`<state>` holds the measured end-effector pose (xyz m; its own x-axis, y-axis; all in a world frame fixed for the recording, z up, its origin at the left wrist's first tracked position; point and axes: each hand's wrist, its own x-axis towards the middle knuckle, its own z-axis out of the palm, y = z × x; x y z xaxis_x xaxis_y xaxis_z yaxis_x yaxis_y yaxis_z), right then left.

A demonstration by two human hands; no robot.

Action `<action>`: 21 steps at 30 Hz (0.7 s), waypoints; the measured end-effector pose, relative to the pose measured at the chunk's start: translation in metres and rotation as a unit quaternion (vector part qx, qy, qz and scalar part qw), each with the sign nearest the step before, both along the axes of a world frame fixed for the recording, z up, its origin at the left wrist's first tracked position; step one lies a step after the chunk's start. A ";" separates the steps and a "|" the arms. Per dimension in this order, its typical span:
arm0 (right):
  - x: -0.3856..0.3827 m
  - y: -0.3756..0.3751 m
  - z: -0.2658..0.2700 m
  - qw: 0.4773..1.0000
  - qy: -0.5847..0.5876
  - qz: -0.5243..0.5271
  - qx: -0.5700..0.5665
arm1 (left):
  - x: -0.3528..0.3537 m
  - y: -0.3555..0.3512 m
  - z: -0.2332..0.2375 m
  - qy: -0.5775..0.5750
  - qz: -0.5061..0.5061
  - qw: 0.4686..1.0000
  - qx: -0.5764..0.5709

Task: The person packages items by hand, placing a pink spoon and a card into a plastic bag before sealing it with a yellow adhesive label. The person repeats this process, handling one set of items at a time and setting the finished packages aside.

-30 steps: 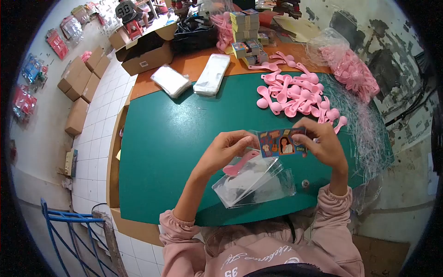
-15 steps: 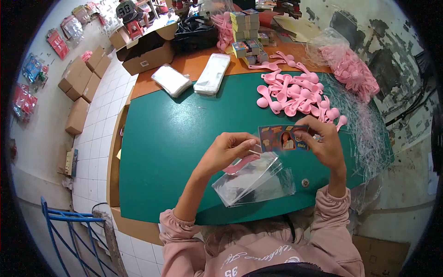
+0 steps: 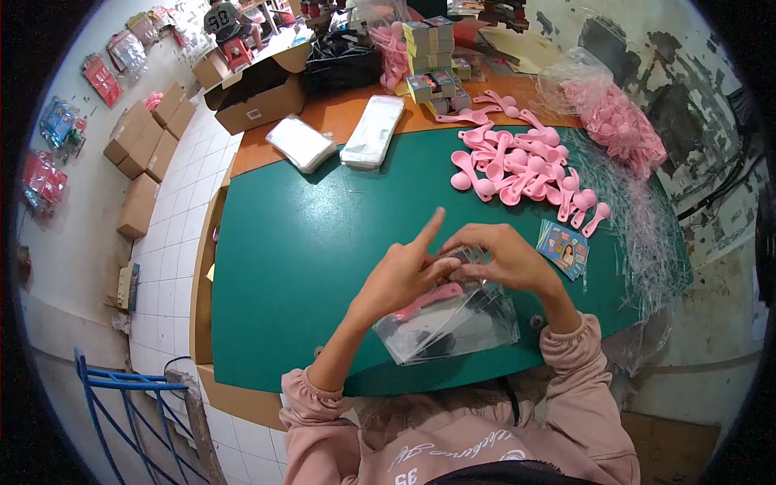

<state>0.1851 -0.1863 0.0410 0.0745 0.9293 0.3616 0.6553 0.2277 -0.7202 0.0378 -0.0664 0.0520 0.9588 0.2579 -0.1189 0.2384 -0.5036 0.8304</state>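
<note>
My left hand (image 3: 408,271) is at the mouth of a clear plastic bag (image 3: 493,315), its index finger stretched out and its thumb and other fingers closed at the bag's edge. Across from it, my right hand (image 3: 509,257) curves over the same opening, fingertips pinched there near a dark card mostly hidden by the fingers and plastic. A pink spoon (image 3: 428,301) lies by the bag below my left hand. More clear bags lie fanned underneath. Beyond my right wrist is a small stack of printed cards (image 3: 564,249).
A heap of pink spoons (image 3: 517,166) covers the table's far right. Behind it stand banded card stacks (image 3: 431,61) and a sack of pink spoons (image 3: 618,121). Two packs of clear bags (image 3: 372,133) lie at the back, near an open carton (image 3: 259,101). A person (image 3: 230,24) sits far left.
The printed card in my right hand has gone down to the bag mouth and is now mostly hidden. My right hand moved left and down, uncovering the card stack. My left index finger has straightened.
</note>
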 end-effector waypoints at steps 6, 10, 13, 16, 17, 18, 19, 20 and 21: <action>0.026 0.001 -0.019 0.952 0.251 -0.060 -0.167 | -0.017 0.039 -0.038 -0.009 -0.018 0.989 -0.149; 0.020 0.000 -0.020 0.942 0.288 -0.111 -0.133 | -0.015 0.034 -0.066 -0.140 0.062 0.926 -0.347; 0.021 -0.001 -0.021 0.924 0.343 -0.063 -0.155 | -0.014 0.035 -0.066 -0.134 0.112 0.905 -0.388; 0.021 -0.005 -0.019 0.929 0.311 -0.073 -0.185 | -0.015 0.036 -0.066 -0.120 0.131 0.893 -0.413; 0.021 -0.005 -0.020 0.929 0.311 -0.072 -0.186 | -0.016 0.037 -0.066 -0.110 0.132 0.893 -0.417; 0.021 -0.004 -0.022 0.937 0.292 -0.086 -0.173 | -0.016 0.037 -0.066 -0.110 0.133 0.892 -0.417; 0.021 -0.004 -0.024 0.944 0.271 -0.099 -0.160 | -0.016 0.035 -0.065 -0.118 0.124 0.887 -0.429; 0.020 -0.002 -0.026 0.944 0.270 -0.098 -0.161 | -0.016 0.034 -0.064 -0.128 0.114 0.881 -0.442; 0.018 0.000 -0.027 0.957 0.236 -0.122 -0.115 | -0.014 0.031 -0.068 -0.130 0.115 0.880 -0.441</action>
